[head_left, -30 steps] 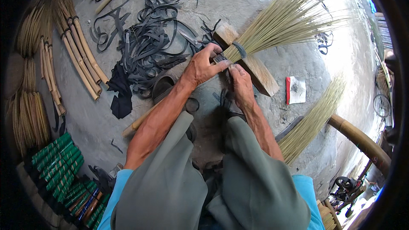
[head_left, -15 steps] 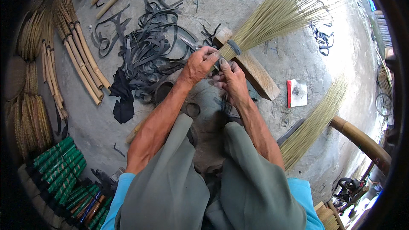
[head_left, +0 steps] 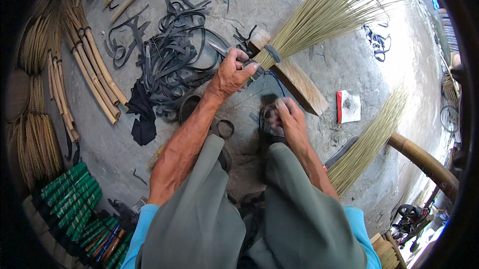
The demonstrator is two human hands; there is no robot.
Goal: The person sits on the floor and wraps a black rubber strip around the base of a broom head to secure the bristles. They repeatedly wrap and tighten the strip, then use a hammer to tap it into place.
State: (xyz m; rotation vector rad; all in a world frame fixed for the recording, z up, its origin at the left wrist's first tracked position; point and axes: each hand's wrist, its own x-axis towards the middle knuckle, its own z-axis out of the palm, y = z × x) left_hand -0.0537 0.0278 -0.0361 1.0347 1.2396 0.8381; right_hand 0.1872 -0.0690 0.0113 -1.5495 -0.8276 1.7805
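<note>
A fan-shaped bundle of straw bristles lies across a wooden block, tied with a dark rubber band. My left hand is closed around the narrow end of the bundle, where dark wrapping shows at the fingers. A thin blue cord curves out beside that end. My right hand is apart from the bundle, nearer to me, above my right foot. Its fingers are curled and a little blurred; whatever they hold is hidden.
Tangled black rubber strips lie left of the hands, with a knife blade at their edge. Bamboo handles and green-wrapped handles are at the left. A second straw bundle and a red-and-white packet lie at right.
My right hand has left the narrow end of the bundle and moved back toward my right knee. My left hand stays on the bundle; the blue cord now shows.
</note>
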